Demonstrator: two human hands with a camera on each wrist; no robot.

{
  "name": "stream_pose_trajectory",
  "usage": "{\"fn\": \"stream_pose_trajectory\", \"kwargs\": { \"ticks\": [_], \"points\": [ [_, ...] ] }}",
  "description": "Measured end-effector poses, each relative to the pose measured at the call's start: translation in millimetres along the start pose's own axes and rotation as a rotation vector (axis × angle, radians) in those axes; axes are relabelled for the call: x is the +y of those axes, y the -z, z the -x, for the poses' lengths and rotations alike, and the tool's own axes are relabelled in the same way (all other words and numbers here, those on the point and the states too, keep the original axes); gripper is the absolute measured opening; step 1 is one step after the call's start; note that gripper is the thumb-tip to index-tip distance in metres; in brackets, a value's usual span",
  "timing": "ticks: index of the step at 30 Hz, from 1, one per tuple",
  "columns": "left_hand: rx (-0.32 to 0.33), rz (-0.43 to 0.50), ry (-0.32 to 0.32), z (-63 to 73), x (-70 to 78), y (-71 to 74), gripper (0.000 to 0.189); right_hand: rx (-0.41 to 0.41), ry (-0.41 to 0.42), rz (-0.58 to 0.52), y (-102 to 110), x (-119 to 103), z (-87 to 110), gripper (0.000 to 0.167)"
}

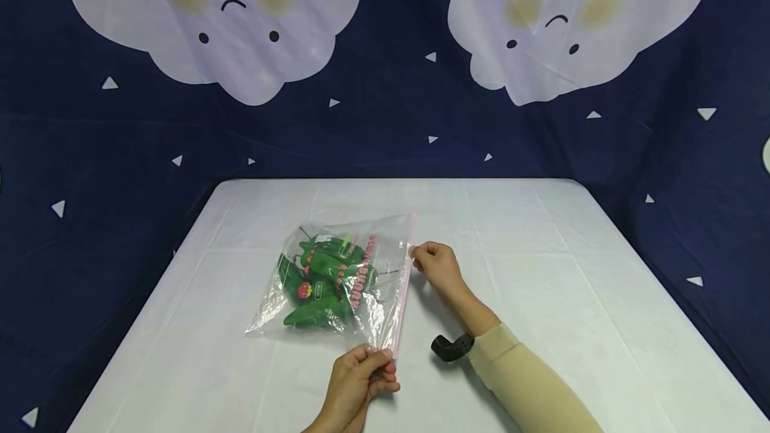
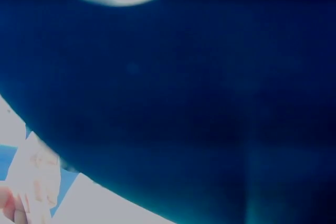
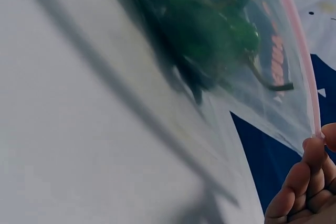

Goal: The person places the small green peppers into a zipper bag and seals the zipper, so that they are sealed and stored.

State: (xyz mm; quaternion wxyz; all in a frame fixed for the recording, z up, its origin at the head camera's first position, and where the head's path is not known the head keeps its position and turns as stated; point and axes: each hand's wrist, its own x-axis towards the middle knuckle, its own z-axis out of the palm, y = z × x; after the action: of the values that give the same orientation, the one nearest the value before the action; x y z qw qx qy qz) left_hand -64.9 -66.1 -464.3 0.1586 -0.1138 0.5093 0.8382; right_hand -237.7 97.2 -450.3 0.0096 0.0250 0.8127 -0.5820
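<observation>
A clear zip bag [image 1: 391,246] lies on the table with its pink zip strip [image 1: 404,293] along the right side. Several green peppers [image 1: 321,313] are inside it, seen through printed plastic. My left hand [image 1: 355,383] pinches the near end of the strip between thumb and fingers. Farther up the same edge, my right hand [image 1: 440,267] pinches the strip with thumb and forefinger. In the right wrist view, a pepper's curved stem [image 3: 270,84] shows through the plastic, and the right fingers [image 3: 297,178] curl at the strip's end. Darkness fills most of the left wrist view.
A white cloth covers the table [image 1: 529,272]. Behind it hangs a dark blue curtain [image 1: 385,146] with clouds and small triangles. A black wrist device [image 1: 451,347] sticks out at my right sleeve [image 1: 523,379].
</observation>
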Motion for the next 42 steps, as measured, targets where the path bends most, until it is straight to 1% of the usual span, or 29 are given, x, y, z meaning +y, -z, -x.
{"fn": "stream_pose_trajectory", "kwargs": {
  "ticks": [8,11,16,23,32,42],
  "points": [
    [0.007,0.000,-0.011,-2.8,-0.2,-0.4,0.012,-0.011,0.015,0.000,-1.3,-5.1,-27.4,0.023],
    [0.013,0.003,-0.020,-3.9,-0.5,0.0,0.012,-0.011,0.012,-0.006,-3.9,-8.3,-37.1,0.023],
    [0.030,0.009,-0.022,-5.7,0.1,1.7,0.012,-0.024,-0.005,-0.048,-8.9,-13.6,-52.2,0.022],
    [0.049,0.002,-0.017,-9.3,2.5,2.6,0.012,-0.035,-0.016,-0.050,-13.3,-17.1,-72.0,0.022],
    [0.074,0.006,-0.023,-13.2,8.1,3.9,0.013,-0.058,-0.019,-0.078,-19.0,-24.8,-91.1,0.021],
    [0.093,0.022,-0.038,-18.4,12.8,4.3,0.012,-0.091,-0.033,-0.077,-24.6,-29.4,-102.9,0.020]
  ]
}}
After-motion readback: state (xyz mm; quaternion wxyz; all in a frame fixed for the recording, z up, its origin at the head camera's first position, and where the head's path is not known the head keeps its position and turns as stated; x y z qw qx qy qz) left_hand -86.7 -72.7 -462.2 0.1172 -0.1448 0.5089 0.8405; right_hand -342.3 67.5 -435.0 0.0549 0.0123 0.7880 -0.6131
